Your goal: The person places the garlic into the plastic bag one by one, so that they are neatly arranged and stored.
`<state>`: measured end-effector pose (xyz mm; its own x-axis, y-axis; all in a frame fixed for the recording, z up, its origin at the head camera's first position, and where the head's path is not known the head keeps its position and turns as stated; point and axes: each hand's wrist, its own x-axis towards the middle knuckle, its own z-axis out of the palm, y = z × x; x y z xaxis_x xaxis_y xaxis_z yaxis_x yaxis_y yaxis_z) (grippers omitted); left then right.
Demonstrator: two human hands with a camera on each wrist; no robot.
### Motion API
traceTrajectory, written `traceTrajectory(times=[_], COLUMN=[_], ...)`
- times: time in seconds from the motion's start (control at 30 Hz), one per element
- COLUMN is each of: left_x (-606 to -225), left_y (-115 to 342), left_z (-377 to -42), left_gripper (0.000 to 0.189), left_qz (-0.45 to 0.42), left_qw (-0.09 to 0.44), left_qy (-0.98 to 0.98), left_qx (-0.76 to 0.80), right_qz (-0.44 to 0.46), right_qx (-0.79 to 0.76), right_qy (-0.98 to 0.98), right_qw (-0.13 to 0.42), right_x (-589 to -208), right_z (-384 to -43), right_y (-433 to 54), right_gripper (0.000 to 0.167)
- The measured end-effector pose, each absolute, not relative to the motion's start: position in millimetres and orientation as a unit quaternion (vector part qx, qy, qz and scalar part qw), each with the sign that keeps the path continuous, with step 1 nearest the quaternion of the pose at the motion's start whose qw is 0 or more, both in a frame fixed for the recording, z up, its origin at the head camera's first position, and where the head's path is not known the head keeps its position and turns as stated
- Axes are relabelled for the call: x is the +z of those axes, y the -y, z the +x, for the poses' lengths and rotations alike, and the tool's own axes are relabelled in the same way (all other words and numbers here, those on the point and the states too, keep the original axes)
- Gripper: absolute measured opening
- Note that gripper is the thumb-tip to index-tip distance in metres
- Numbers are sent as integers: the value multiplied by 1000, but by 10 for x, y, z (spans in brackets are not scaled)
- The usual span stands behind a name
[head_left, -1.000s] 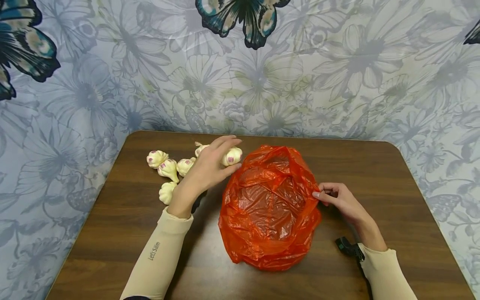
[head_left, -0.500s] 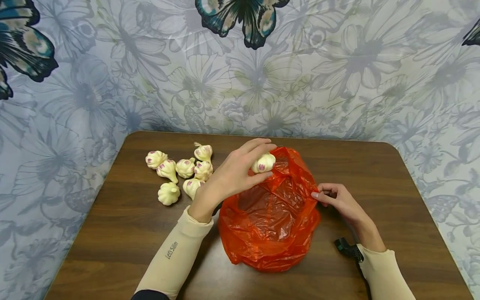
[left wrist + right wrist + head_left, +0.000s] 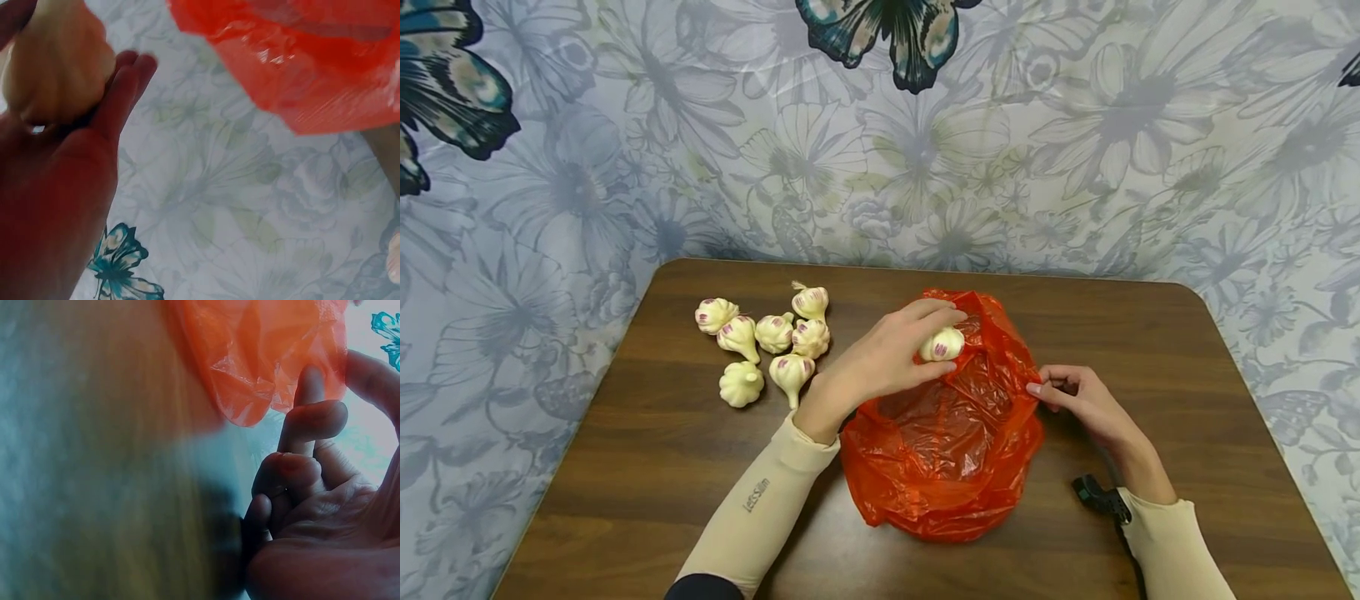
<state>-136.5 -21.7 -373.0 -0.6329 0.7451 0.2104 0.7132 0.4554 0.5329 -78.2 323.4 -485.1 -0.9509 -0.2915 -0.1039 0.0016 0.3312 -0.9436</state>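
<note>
My left hand (image 3: pixel 891 350) holds a garlic bulb (image 3: pixel 943 344) between thumb and fingers, over the upper left part of a red plastic bag (image 3: pixel 947 450). In the left wrist view the same garlic bulb (image 3: pixel 59 69) sits against the fingers, partly cut off by the frame edge. The bag lies on the table with its mouth spread open. At its right edge my right hand (image 3: pixel 1086 404) pinches the rim between thumb and index finger. The right wrist view shows the bag's film (image 3: pixel 250 356) between these fingers, the other fingers curled.
Several garlic bulbs (image 3: pixel 773 333) lie in a loose group on the wooden table (image 3: pixel 625 467), left of the bag. Behind the table's far edge stands a wall covering (image 3: pixel 925 167) with flowers and butterflies.
My left hand has lifted a garlic bulb from the group and carried it right, over the bag. The right hand keeps its pinch on the bag's rim.
</note>
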Motion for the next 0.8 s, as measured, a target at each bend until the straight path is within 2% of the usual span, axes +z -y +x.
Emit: traceTrajectory(times=[0.2, 0.4, 0.6, 0.8], left_x=[-3865, -3997, -4062, -4125], left_y=[155, 100, 65, 6], left_z=[-1371, -1362, -1350, -1325], left_gripper=[59, 51, 50, 52], left_qz=[427, 442, 449, 452], left_qw=[130, 190, 192, 171], left_qy=[-857, -843, -845, -859], left_qx=[258, 240, 215, 171], right_qz=[-86, -92, -93, -86], right_qx=[-569, -571, -572, -571], right_qy=[-808, -806, -805, -806], right_qw=[127, 126, 127, 128], right_x=[-4838, -4846, -4852, -4848], right_z=[-773, -773, -776, -780], right_y=[-3227, -3214, -3217, -3225], right_gripper=[18, 18, 18, 17])
